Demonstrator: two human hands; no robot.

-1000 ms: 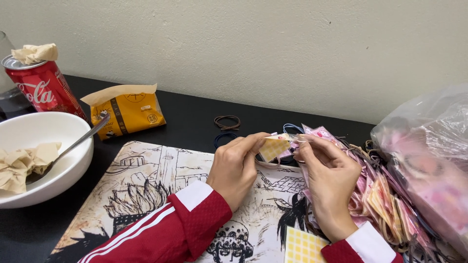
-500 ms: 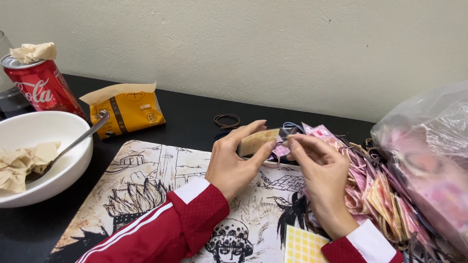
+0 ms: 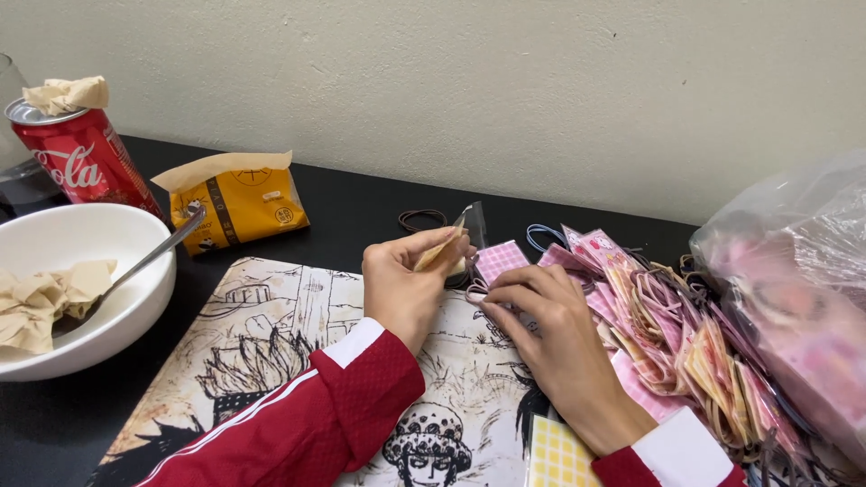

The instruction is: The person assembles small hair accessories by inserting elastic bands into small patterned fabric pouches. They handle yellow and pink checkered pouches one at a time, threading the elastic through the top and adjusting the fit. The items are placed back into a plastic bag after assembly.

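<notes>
- The left hand (image 3: pixel 404 287) is closed in a pinch: thumb and forefinger grip a small tan packet (image 3: pixel 439 252) with a clear plastic sleeve (image 3: pixel 473 223) standing up from its far end.
- The right hand (image 3: pixel 550 338) lies palm down just beside it, fingers curled, the tips resting on a pink checked packet (image 3: pixel 502 261) on the mat (image 3: pixel 271 352). Whether it actually grips that packet or a rubber band, I cannot tell.
- The step in hand looks like sorting or bundling small packets one at a time; the tan one is lifted off the mat, tilted, between the two hands.
- The next move likely calls for a steady pinch on the left while the right fingertips work, since the sleeve is thin and slippery.
- A pile of pink packets (image 3: pixel 667 334) bound with bands lies to the right, touching the right wrist; a plastic bag (image 3: pixel 794 271) sits beyond.
- Loose rubber bands (image 3: pixel 421 218) lie on the black table (image 3: pixel 352 203) near the wall.
- At left stand a white bowl (image 3: pixel 99 230) with a spoon (image 3: pixel 144 261), a red can (image 3: pixel 77 162) and a yellow pouch (image 3: pixel 239 206).
</notes>
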